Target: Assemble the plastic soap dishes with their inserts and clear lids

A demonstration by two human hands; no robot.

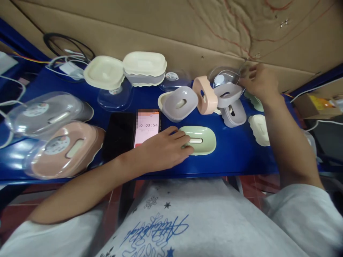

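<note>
As the fingers of a left hand [168, 149] rest over the nine o'clock end of a pale green slotted cover [208, 140], a right hand [260, 84] reaches toward two o'clock, beside a clear lid [226, 74] near a cardboard wall [171, 44]. The left fingers are bent and partly open, spread over the cover with no closed pinch on it. The right fingers are bent; whether they grip or touch the lid cannot be told.

The green cover lies flat, slot up, near the front edge of a blue table [230, 160]. Clockwise from it, a cream piece [259, 129] sits at three o'clock, two grey slotted pieces [234, 113] between one and two, and a peach slotted piece [205, 95], tilted on its side, at twelve. A larger grey cover [180, 103] sits at eleven, leaning over a cream edge, with cream lids [144, 63] farther out at ten to eleven. Toward nine to ten, a phone [147, 125] displays 0:03:54, and a pink box [63, 151] under clear plastic lies farther out at nine.
</note>
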